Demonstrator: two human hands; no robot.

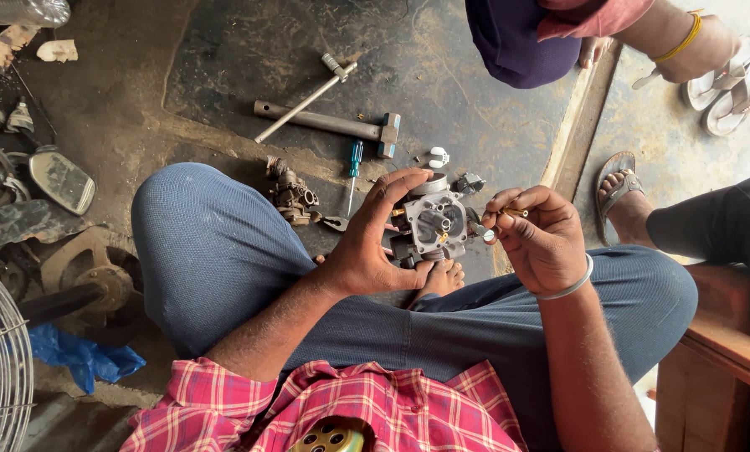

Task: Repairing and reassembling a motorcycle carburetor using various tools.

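Carburettor body (432, 222), a grey cast-metal block with ports and brass fittings, sits in the air above the dark floor (442, 75), between the seated person's knees and just above a bare foot. It looks dense and rigid for its bulk, probably oily, with thin levers and small fittings standing proud that could bend or snag; the safest hold seems to be around the solid outer casting, not on those parts. The left hand (371, 243) does just that: its fingers are spread and curled around the near side and top of the body, the thumb underneath, cradling it with the open face up.

The right hand (542, 238) is beside the body and just apart from it, its thumb and forefinger pressed together on a small brass part (513, 213), likely a jet. That piece seems light, hard and easy to drop, so a fingertip pinch suits it.

On the floor beyond lie a hammer (333, 124), a T-handled wrench (308, 96) crossing it, a blue-handled screwdriver (353, 172), a second grimy metal assembly (291, 194) and a small white clip (438, 156).
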